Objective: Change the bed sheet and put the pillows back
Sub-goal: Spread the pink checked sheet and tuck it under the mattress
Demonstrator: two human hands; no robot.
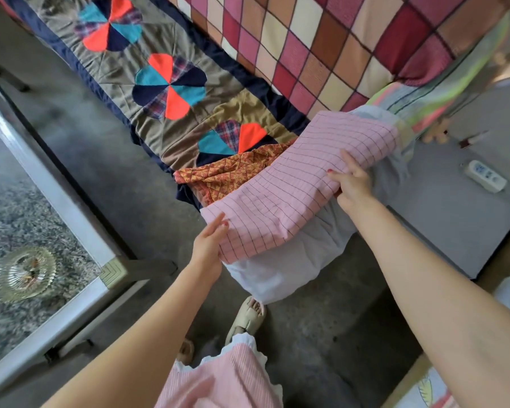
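We view the scene through a single wide-angle head-worn camera, looking steeply down and forward at close range, with both forearms entering from the lower edge, the floor (124,178) across the centre and the bed (321,39) along the top.

Matt checked cotton pillowcase (292,187), stitched patchwork quilt (165,83), rough concrete floor (321,334), ribbed glass dish (27,275)
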